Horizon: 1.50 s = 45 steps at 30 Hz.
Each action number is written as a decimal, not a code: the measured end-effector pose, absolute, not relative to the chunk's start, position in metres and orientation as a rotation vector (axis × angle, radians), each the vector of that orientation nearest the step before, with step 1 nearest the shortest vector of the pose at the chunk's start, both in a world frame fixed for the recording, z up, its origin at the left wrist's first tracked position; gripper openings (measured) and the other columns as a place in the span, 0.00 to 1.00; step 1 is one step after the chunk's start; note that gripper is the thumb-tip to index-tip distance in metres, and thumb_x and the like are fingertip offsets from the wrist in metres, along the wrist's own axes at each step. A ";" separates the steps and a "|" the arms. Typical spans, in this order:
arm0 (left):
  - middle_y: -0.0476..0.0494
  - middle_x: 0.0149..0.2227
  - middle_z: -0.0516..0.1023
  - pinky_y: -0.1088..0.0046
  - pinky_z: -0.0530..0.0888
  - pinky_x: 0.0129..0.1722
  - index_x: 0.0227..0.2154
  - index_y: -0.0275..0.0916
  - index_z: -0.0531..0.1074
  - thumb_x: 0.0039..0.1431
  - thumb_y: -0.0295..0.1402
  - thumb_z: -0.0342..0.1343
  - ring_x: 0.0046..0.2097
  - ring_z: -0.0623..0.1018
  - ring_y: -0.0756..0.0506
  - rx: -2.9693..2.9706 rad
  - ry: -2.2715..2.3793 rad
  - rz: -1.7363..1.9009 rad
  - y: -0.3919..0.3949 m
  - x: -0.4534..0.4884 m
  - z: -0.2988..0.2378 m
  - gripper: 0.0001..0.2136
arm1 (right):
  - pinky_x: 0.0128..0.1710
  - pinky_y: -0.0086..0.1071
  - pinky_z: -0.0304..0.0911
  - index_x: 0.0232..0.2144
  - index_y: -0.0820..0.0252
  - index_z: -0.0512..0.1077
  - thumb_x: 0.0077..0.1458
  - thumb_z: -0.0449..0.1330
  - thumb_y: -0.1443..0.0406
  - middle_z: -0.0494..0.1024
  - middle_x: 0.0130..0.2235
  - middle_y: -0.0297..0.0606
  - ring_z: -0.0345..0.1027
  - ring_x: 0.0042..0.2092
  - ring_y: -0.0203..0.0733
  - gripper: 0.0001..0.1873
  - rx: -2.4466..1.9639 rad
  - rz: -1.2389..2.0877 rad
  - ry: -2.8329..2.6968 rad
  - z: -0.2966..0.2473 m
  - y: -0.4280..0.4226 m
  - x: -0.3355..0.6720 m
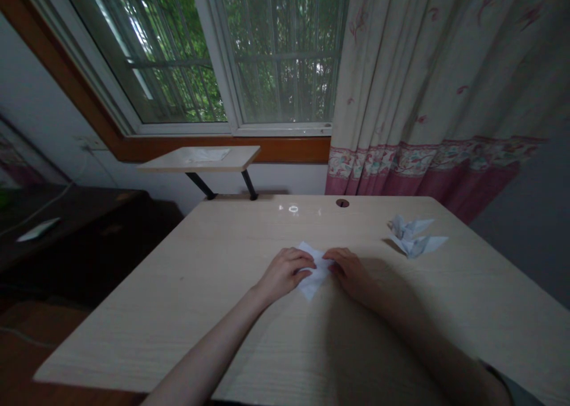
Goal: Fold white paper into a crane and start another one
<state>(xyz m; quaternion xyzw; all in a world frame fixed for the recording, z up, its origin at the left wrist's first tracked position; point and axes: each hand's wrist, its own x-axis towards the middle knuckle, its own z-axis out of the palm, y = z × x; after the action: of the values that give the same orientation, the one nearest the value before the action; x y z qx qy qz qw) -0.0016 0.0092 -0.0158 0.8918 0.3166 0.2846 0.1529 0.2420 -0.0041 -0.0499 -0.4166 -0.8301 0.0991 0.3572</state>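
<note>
A small piece of white folded paper (310,286), diamond-shaped, lies on the desk in front of me. My left hand (285,269) grips its left side, with fingers on top and the thumb closer to me. From the opposite side, my right hand (350,272) has its curled fingers and thumb at the paper's right corner. Fine creases are too small to make out, and the fingers cover part of both side corners. To the right, two folded paper cranes stand close together, a rear crane (402,227) and a front crane (417,247).
The pale wooden desk (231,246) carries a raised shelf (162,160) at its back left, with white paper (207,155) on it. A round cable hole (342,203) sits near the back edge. A window and a curtain (378,97) are behind. On the left, a dark table (80,216) holds a phone-like object (39,230).
</note>
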 end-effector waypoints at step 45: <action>0.43 0.43 0.79 0.68 0.76 0.45 0.39 0.41 0.79 0.63 0.42 0.57 0.45 0.78 0.44 2.745 0.956 0.800 0.001 0.002 -0.014 0.11 | 0.50 0.45 0.67 0.41 0.58 0.73 0.55 0.54 0.71 0.78 0.43 0.44 0.71 0.47 0.48 0.13 -1.104 0.171 -2.206 -0.036 -0.019 0.237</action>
<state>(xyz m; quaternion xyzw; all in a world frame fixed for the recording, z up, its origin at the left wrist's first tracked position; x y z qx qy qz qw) 0.0021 0.0009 -0.0143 0.9087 0.3164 0.2650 0.0632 0.2369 -0.0189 -0.0362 -0.4218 -0.8427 0.0654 0.3282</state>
